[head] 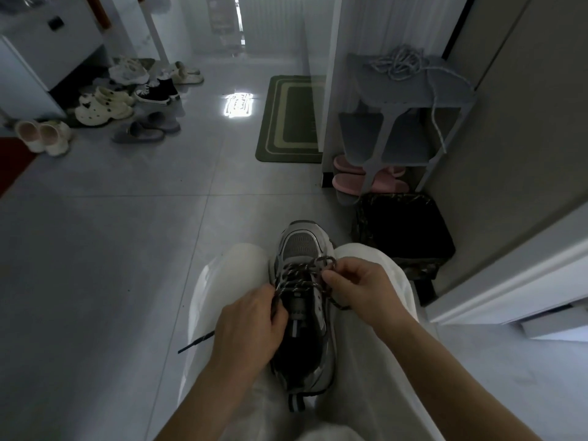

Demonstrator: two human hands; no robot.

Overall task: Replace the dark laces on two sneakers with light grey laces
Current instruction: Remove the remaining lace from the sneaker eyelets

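The left forearm [197,393] and right forearm [445,361], both bare, reach forward and converge on the sneaker [300,246]. The left hand [251,326] sits at the sneaker's left flank, fingers curled round the dark lace [305,272]. The right hand [359,284], at its right flank nearer the toe, pinches the lace between thumb and fingertips

Grey mesh sneaker [302,300] wedged between my white-trousered knees, my left hand [251,326] and right hand [359,281] pinching its dark speckled lace [299,272], pale grey rope laces [397,63] heaped on the grey shelf rack [410,90]
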